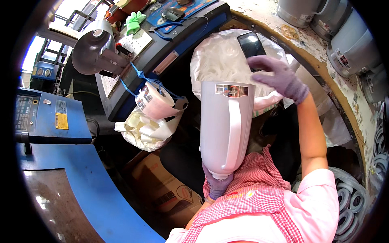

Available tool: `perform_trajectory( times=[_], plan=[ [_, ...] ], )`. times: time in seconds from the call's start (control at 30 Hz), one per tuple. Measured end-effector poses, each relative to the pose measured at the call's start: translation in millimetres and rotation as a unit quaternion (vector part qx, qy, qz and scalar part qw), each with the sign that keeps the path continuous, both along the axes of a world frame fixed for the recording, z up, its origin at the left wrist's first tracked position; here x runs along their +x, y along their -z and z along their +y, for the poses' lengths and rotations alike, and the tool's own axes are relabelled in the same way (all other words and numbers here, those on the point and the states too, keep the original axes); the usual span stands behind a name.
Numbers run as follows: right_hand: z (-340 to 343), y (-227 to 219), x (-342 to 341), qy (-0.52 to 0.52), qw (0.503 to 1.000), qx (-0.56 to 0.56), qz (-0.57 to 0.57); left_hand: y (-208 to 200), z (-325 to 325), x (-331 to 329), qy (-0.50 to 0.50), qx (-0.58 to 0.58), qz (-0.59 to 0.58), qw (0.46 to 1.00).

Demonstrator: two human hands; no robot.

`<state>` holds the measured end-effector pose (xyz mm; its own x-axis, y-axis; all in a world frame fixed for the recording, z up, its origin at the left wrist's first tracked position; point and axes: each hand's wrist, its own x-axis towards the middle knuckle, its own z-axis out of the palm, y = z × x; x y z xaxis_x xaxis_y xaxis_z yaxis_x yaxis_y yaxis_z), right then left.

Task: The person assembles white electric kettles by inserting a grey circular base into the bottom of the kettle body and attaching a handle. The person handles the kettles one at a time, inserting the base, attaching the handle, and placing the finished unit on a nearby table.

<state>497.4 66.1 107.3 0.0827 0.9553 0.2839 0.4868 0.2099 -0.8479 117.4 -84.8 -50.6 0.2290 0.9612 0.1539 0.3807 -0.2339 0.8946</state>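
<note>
A large grey plastic jug [214, 133] with a long handle rests in my lap, its wide end away from me. Its tapered end is at my left hand [218, 186], which is closed around the narrow neck; the fingers are partly hidden beneath it. Near the wide rim, on the jug's outside, is a shiny label [231, 90]. My right hand [281, 79] hovers beyond the rim on the right, its gloved fingers apart and nothing visible in them. Just past it, a black phone [251, 45] lies on a white bag of translucent rings [216, 60].
Several grey jugs [356, 40] stand on the worn bench at right. A label roll [156, 99] hangs by blue cord above a bag of strips [146, 131]. Pliers [164, 29] and a green glove [134, 23] lie on the left bench. Blue machinery [93, 194] borders my left.
</note>
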Motion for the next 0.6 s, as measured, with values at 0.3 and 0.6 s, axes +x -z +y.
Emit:
perform_trajectory(
  times=[0.3, 0.6],
  plan=[
    [84, -53, -40, -0.026, 0.934, -0.264, -0.241, -26, -8, -9, -0.062, -0.036, -0.041, 0.997],
    [-19, -104, -41, -0.181, 0.778, 0.404, -0.446, -171, 80, -131, -0.059, -0.101, -0.255, 0.96]
  ],
)
